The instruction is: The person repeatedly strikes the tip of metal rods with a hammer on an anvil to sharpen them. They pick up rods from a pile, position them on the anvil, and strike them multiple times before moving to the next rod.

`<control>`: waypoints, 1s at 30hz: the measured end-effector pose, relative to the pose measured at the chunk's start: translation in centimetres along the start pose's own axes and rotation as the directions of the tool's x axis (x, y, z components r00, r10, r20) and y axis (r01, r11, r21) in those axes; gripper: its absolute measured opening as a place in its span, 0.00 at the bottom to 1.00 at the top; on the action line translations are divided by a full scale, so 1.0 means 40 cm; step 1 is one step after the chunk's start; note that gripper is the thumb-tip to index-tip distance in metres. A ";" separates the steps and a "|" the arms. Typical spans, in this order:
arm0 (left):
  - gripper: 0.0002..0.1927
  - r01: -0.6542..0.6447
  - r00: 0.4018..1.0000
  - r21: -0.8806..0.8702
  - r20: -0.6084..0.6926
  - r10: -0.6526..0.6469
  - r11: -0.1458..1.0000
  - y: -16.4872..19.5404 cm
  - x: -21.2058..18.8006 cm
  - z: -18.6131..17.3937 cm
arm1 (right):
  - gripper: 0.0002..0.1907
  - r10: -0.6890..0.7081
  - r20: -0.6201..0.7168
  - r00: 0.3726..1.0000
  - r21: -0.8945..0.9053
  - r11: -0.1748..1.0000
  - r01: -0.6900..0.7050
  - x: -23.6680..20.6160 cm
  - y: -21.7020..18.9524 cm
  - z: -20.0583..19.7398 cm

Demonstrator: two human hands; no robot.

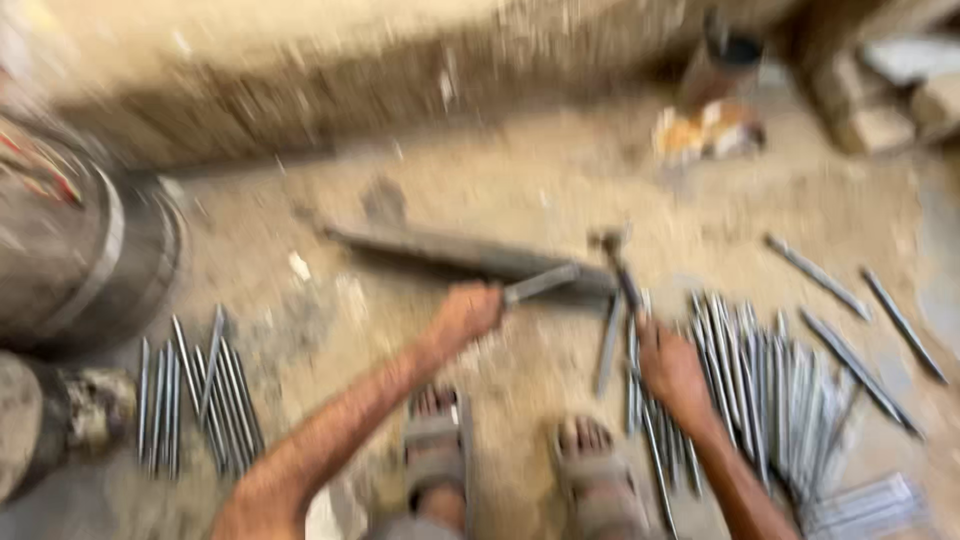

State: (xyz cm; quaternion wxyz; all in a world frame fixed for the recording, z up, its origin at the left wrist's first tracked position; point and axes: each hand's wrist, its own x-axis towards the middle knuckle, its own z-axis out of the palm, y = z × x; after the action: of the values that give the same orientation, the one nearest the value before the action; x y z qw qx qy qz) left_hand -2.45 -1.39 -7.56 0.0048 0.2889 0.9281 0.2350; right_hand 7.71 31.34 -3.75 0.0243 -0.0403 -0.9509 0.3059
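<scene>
Short metal rod (540,284) clasped in left hand (467,312), tip over long flat iron bar (450,252) on dirt floor (520,190). Hammer (620,270) gripped by right hand (672,370), just right of bar's end. Large heap of rods (770,385) right of bar, smaller bundle (195,395) left of it. Sandalled feet (520,460) below; all blurred.

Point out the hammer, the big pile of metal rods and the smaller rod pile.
hammer (618,268), head view, on its dark handle just below the head.
big pile of metal rods (775,385), head view, on the middle of the bundle.
smaller rod pile (200,395), head view, on its central rods.
</scene>
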 end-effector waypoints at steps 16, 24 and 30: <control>0.16 0.019 0.999 0.086 0.045 -0.023 0.996 -0.049 -0.038 0.069 | 0.27 0.480 0.149 0.864 0.068 0.867 -0.494 -0.025 -0.045 -0.030; 0.16 -0.272 0.958 -0.252 -0.164 0.236 0.929 -0.005 -0.136 0.025 | 0.26 0.471 0.156 0.868 -0.059 0.882 -0.468 -0.117 -0.032 0.024; 0.18 -0.148 0.986 -0.271 -0.111 0.121 0.951 0.025 -0.127 -0.011 | 0.27 0.440 0.153 0.885 0.050 0.891 -0.452 -0.135 0.020 0.055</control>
State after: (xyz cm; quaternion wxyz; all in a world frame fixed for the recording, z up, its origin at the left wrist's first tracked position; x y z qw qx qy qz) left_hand 2.26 -3.60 -7.39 -0.0138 0.3367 0.8631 0.3762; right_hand 13.00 30.21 -6.10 -0.1105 -0.2358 -0.9018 0.3449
